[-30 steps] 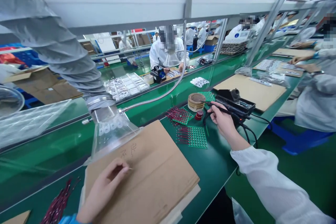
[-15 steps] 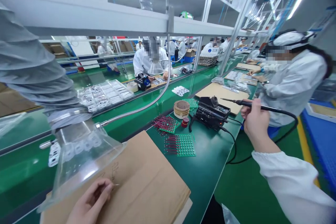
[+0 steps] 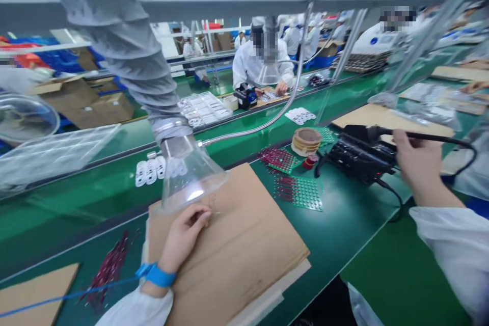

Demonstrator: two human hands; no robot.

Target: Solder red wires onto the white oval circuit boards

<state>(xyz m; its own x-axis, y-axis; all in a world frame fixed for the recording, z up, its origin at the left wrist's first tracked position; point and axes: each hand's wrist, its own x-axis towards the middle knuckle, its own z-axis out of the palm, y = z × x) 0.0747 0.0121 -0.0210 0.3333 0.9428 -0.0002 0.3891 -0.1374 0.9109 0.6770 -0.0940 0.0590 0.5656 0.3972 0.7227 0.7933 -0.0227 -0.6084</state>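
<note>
My left hand (image 3: 185, 237) rests on a brown cardboard sheet (image 3: 244, 244), fingers pinched on a thin piece of wire I can barely make out. A blue strap (image 3: 156, 275) circles that wrist. My right hand (image 3: 418, 160) is closed round the black soldering iron (image 3: 428, 136), its tip pointing left at the black soldering station (image 3: 359, 153). Between the hands lie green circuit panels (image 3: 301, 192) with red wires. A clear funnel hood (image 3: 187, 173) on a grey duct hangs just above my left hand.
A tape roll (image 3: 306, 141) and a small red pot (image 3: 310, 162) sit by the station. A bundle of red wires (image 3: 109, 270) lies at the left. White parts (image 3: 150, 172) ride the green belt. Other workers in white coats sit across and to the right.
The view swung back left and down. My right hand brought the soldering iron in from the open aisle to the station. My left hand stayed on the cardboard.
</note>
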